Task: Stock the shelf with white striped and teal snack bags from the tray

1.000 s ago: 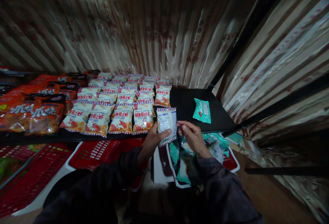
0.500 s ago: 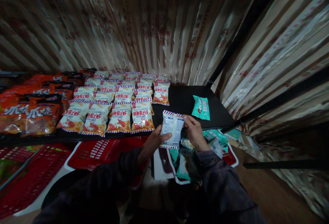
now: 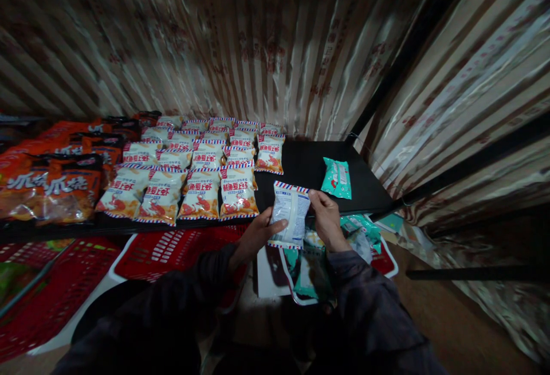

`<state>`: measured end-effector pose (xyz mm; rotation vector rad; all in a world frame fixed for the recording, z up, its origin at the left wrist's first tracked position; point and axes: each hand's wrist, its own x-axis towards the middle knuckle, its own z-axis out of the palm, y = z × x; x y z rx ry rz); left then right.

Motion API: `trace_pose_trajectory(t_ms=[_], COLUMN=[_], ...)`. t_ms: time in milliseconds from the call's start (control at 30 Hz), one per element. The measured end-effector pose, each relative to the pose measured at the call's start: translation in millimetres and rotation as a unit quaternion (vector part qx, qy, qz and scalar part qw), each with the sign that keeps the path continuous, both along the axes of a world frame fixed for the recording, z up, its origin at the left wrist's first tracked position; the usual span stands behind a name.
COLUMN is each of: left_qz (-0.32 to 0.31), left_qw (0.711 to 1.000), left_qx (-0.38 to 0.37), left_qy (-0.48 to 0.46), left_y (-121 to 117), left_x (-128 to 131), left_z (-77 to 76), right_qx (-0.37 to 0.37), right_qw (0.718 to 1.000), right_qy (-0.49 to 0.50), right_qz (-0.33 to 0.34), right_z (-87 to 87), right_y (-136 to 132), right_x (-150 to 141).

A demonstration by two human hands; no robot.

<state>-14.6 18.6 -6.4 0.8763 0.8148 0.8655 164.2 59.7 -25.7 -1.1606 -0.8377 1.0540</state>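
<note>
Between my two hands is a white snack bag [image 3: 290, 217] with red-and-blue striped ends, its printed back turned up toward me. My left hand [image 3: 256, 236] is closed on its left side, thumb lying across the lower front. Fingers of my right hand [image 3: 325, 217] pinch the upper right corner. The bag is held just in front of the edge of a black shelf [image 3: 301, 160]. On that shelf, to the left, several matching snack bags [image 3: 238, 190] lie in rows with their fronts up. A teal snack bag [image 3: 337, 178] lies by itself to the right.
Orange snack bags [image 3: 71, 188] fill the shelf's left end. Below stand red baskets [image 3: 180, 252]; the right one, with a white rim [image 3: 392, 263], holds teal bags [image 3: 313, 274]. A black metal post [image 3: 387, 82] and striped curtain [image 3: 266, 65] stand behind.
The held bag has tilted slightly and shows a little more of its back, with both hands still on it. The bags on the shelf stay where they were.
</note>
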Motion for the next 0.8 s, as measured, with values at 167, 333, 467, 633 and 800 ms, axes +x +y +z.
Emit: trace_pose_trajectory(t_ms=[167, 333, 467, 633, 800], left_qz=[0.034, 0.038, 0.05, 0.104, 0.125], left_qw=[0.999, 0.998, 0.997, 0.994, 0.992], left_qx=[0.002, 0.015, 0.021, 0.031, 0.036], left_qy=[-0.016, -0.058, -0.057, -0.032, -0.009], left_y=[3, 4, 6, 11, 13], left_x=[0, 0, 0, -1, -1], left_z=[1.8, 6.0, 3.3, 0.4, 3.6], right_qx=[0.054, 0.083, 0.104, 0.188, 0.265], right_qw=[0.996, 0.988, 0.984, 0.928, 0.867], right_qy=[-0.076, -0.116, -0.138, -0.321, -0.421], right_qz=[0.008, 0.055, 0.052, 0.005, 0.035], right_z=[-1.1, -5.5, -8.1, -0.4, 4.5], right_y=[-4, -7, -7, -15, -25], right_x=[0, -3, -4, -4, -8])
